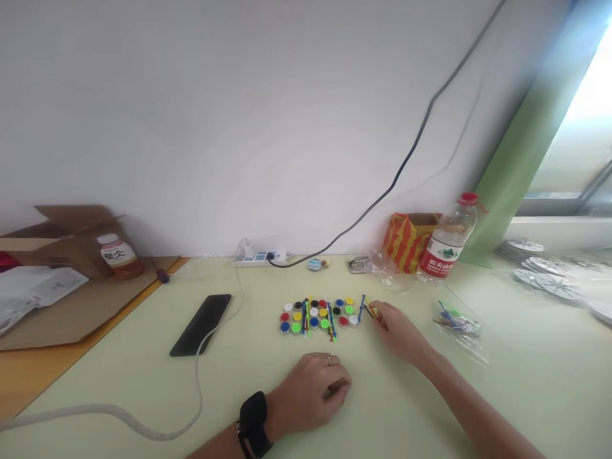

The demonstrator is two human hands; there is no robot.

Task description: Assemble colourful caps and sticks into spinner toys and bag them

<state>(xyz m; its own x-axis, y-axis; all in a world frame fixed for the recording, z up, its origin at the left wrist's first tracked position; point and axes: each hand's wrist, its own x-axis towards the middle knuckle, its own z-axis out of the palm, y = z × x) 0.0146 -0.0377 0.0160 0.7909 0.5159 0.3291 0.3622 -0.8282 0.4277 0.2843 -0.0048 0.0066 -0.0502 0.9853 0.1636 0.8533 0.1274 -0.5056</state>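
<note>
My left hand [310, 390], with a ring and a black wristband, rests on the table with its fingers loosely curled and nothing showing in them. My right hand [399, 326] pinches thin plastic sticks, a black and a yellow one among them. Just left of those fingertips a blue stick [361, 308] lies on the table. Beyond my left hand are rows of small round pieces with coloured tops, such as a red one [343, 322] and a white one [353, 320]. Two bunches of coloured sticks [306, 317] lie across the rows.
A black phone [201, 325] and a pale cable [198, 376] lie to the left. Along the wall are a power strip [261, 258], a striped bag [406, 245] and a large water bottle [447, 239]. A clear plastic bag of parts [456, 322] is at right.
</note>
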